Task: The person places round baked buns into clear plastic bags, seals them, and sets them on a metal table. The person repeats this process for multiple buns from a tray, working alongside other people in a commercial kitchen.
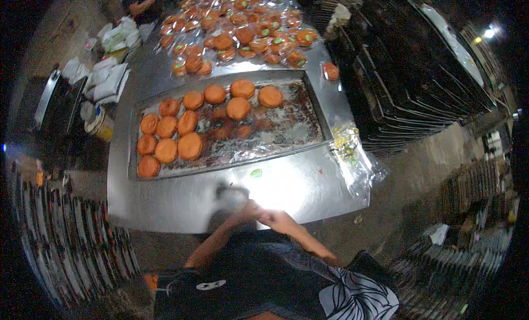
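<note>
My left hand (247, 211) and my right hand (272, 219) meet above the near edge of the steel table (173, 202). Both are blurred; whether anything thin is between their fingers cannot be told. Just beyond them a green sticker (256, 173) lies on the steel. Farther off is a stained metal baking tray (264, 140), with round brown buns (166, 150) grouped at its left and along its far side. Clear plastic bags (359, 175) and a bag with yellow and green pieces (346, 142) lie at the table's right edge.
Many bagged buns (244, 35) with green stickers are heaped at the table's far end. A single bun (330, 71) sits right of the tray. Stacked dark trays (396, 80) stand at the right. White packages (108, 80) are at the left. Another person's arm (146, 3) shows at the far left.
</note>
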Tool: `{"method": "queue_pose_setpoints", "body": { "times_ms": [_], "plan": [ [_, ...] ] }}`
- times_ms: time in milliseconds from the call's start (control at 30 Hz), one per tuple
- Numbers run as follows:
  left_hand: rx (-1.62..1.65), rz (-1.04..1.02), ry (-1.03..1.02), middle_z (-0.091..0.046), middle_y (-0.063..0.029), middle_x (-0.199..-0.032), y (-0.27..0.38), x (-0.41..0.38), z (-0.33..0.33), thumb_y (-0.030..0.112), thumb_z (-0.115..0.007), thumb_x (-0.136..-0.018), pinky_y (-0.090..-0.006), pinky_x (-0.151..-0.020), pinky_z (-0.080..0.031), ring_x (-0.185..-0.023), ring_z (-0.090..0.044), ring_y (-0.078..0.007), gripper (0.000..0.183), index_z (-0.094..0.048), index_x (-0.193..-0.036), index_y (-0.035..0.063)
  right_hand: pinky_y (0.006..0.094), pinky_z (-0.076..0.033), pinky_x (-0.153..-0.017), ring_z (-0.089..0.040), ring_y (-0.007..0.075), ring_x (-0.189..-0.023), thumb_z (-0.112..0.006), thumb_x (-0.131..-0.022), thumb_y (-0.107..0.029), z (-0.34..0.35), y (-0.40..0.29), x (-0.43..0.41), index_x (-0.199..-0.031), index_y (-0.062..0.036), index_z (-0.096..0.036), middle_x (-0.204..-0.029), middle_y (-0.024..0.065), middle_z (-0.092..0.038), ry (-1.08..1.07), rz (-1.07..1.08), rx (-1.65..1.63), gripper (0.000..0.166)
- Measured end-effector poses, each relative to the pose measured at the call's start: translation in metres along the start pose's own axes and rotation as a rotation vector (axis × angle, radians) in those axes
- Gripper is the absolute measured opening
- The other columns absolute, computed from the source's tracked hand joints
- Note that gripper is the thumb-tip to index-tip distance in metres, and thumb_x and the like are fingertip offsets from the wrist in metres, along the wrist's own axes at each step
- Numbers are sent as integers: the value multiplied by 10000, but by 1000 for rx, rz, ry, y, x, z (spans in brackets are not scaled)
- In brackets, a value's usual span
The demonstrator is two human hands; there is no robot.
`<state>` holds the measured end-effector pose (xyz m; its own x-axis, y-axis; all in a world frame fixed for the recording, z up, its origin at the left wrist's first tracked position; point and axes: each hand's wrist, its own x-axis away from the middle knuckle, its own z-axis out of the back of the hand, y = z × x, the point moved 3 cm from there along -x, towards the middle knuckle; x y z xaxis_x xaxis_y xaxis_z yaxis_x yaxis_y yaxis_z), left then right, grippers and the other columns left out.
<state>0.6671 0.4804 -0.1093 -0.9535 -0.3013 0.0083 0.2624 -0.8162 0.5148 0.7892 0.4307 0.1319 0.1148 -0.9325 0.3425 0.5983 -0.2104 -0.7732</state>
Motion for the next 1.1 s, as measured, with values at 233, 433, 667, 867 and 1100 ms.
{"method": "queue_pose_setpoints", "body": {
  "times_ms": [233, 433, 667, 867, 1100],
  "plan": [
    [906, 504, 293, -599, -75, -614, 122, -12, 208, 229, -618, -719, -284, -563, -445, -547, -562, -158, 173, -645, -749, 61, 249, -417, -472, -518, 118, -527, -437, -875, -221, -14, 3, 28, -844, 13, -530, -662, 78, -585, 322, -278, -449, 254],
    [616, 224, 688, -530, -82, -733, 104, 31, 280, 56, -627, -699, -280, -601, -413, -681, -522, -200, 78, -612, -770, 27, 265, -433, -657, -443, 136, -843, -439, -870, -329, 1, -73, -74, -1233, -69, -339, -1004, 58, -445, 156, -169, -1668, 457],
    [2159, 338, 1210, -577, -27, -838, -46, 153, 266, 152, -548, -813, -315, -691, -473, -752, -558, -175, 139, -534, -941, 97, 334, -412, -831, -474, 213, -1030, -507, -832, -197, -97, -205, -145, -1272, -95, -294, -1173, 91, -437, -357, -142, -1650, 499],
    [1844, 540, 1552, -541, -37, -914, -102, 249, 318, 151, -533, -821, -359, -752, -476, -850, -533, -162, 412, -368, -1195, 94, 392, -378, -846, -460, 291, -1022, -598, -731, -194, -81, -181, -312, -1142, -24, -446, -1106, 173, -494, 591, 569, 449, 470],
    [2015, 366, 1718, -471, -90, -1058, -130, 278, 386, 227, -554, -786, -474, -851, -411, -988, -473, -249, 441, -365, -1154, 76, 377, -379, -803, -466, 289, -944, -759, -553, -264, -50, -162, -283, -888, -34, -482, -943, 177, -509, 419, -26, 340, 492]
  ]
}}
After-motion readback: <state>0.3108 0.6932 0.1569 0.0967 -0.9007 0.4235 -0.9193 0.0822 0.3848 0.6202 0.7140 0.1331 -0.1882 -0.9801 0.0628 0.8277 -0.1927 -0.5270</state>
